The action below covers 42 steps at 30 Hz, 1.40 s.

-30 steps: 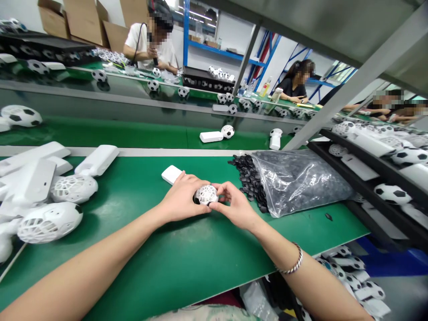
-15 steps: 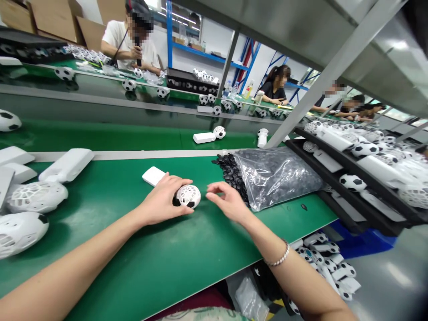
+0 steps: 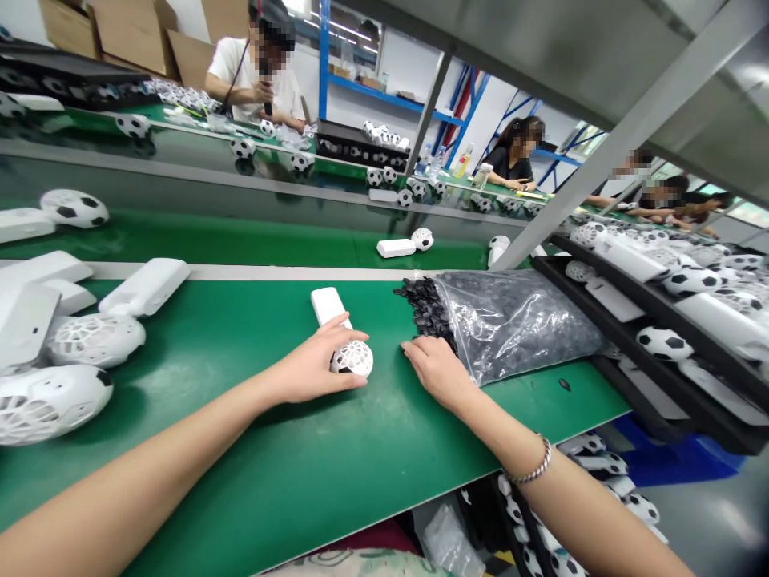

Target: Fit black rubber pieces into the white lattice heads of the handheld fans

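Note:
My left hand (image 3: 316,365) grips a white lattice ball head (image 3: 352,358) of a small fan, whose white handle (image 3: 329,305) points away from me on the green table (image 3: 300,473). My right hand (image 3: 437,369) rests on the table to the right of the ball, fingers bent down onto the loose black pieces (image 3: 428,308) that spill from a clear plastic bag (image 3: 517,320). Its fingertips touch the pile; whether they hold a piece is hidden.
More white fan parts (image 3: 78,344) lie at the left. A green conveyor (image 3: 240,240) carries a finished football fan (image 3: 408,242). Black trays (image 3: 666,320) of football fans stand at the right. A slanted metal post (image 3: 589,168) rises beside the bag. Other people work across the line.
My right hand let go of the ball and moved right to the black pieces by the bag. The fan in my left hand turned, so its handle now points away.

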Tool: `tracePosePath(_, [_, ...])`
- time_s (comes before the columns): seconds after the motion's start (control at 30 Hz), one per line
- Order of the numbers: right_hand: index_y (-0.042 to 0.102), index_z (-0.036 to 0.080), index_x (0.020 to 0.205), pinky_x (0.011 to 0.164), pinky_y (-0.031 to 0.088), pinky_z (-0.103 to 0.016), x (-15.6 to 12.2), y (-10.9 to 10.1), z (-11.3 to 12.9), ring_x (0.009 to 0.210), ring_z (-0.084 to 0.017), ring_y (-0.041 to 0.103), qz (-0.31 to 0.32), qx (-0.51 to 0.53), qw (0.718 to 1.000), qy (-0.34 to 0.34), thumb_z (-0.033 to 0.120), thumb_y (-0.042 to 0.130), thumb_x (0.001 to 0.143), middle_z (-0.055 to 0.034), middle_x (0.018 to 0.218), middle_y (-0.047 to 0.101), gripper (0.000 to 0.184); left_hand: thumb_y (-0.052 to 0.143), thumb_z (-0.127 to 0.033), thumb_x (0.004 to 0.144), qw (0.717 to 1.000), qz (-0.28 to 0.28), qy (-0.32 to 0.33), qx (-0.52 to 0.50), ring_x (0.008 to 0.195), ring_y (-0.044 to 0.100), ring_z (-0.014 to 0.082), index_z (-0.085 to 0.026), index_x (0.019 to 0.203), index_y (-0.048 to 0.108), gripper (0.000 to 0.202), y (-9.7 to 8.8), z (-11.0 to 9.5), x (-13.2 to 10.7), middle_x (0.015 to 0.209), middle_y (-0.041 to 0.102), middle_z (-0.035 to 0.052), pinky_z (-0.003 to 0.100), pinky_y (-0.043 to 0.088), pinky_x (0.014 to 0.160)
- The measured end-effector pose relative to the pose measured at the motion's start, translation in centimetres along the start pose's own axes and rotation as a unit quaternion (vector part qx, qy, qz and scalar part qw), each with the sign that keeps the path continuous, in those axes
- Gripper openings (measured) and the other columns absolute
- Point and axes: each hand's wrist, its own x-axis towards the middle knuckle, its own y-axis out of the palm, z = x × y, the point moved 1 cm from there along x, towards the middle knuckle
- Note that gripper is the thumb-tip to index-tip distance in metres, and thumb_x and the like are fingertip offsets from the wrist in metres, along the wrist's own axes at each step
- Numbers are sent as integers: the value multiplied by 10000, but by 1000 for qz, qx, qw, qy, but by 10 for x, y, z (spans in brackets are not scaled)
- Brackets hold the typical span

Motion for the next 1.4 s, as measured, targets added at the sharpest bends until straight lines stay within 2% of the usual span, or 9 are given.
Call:
tracePosePath(0.1, [582,126,1049,720,358,-326,10,4,-2,847,-207,507,-26,34,999,-30,133,451,896,-98,966,594,202,606,-423,708,998,51,28,-27,1338,136,252,-269,1247,423,589,-8,7,-1,1459,163,51,399,194,1075])
tracePosePath(0.2, [586,135,1045,695,342,-328,23,6,8,809,-201,500,-29,36,997,-55,158,454,902,-79,911,605,196,605,-407,709,998,45,24,-38,1336,150,248,-259,1254,415,596,-6,7,-3,1459,161,56,397,195,1076])
tracePosePath(0.4, [587,129,1021,686,349,-320,50,9,36,875,-211,485,-18,51,995,-82,181,467,897,-90,1006,581,180,611,-418,698,996,-83,12,-14,1340,116,238,-189,1245,415,625,17,2,-2,1389,312,86,421,181,1088])
tracePosePath(0.57, [590,138,1006,693,368,-304,63,2,39,869,-202,500,-40,96,992,-75,168,470,892,-77,963,597,168,648,-327,648,988,-142,-42,-48,1309,213,256,-207,1199,444,600,5,20,-4,1403,261,81,433,201,1080])
tracePosePath(0.83, [594,138,1002,648,377,-301,61,-31,50,752,-169,540,-160,155,962,-158,141,376,922,-73,899,642,232,640,-275,670,981,-165,-10,-104,1258,317,234,-219,1144,472,507,4,24,-1,1358,332,81,411,266,1043])
tracePosePath(1.0, [615,152,973,706,418,-308,63,-28,50,813,-180,559,-133,267,952,-66,184,462,896,-71,888,629,174,681,-305,670,944,-327,32,20,1140,391,233,-238,956,600,304,0,12,-7,1196,499,38,399,324,955])
tracePosePath(1.17, [664,201,812,697,458,-259,64,-27,47,739,-143,588,-107,508,853,46,197,605,808,-13,782,651,60,617,-271,762,921,-350,110,134,882,491,196,-265,764,657,41,-8,-2,-11,802,653,-15,377,322,788])
tracePosePath(1.3, [652,200,717,681,473,-258,65,-26,51,701,-138,581,-110,678,717,121,234,705,705,7,727,629,65,673,-266,716,931,-353,93,27,795,520,169,-221,669,627,80,-4,-7,-10,708,642,-23,347,342,754])
tracePosePath(1.4, [633,194,721,707,475,-253,64,-26,57,733,-127,570,-103,739,656,114,243,704,699,9,764,608,89,668,-279,717,931,-355,72,-41,808,516,166,-215,661,614,101,-1,-9,-8,739,616,-10,341,375,774])
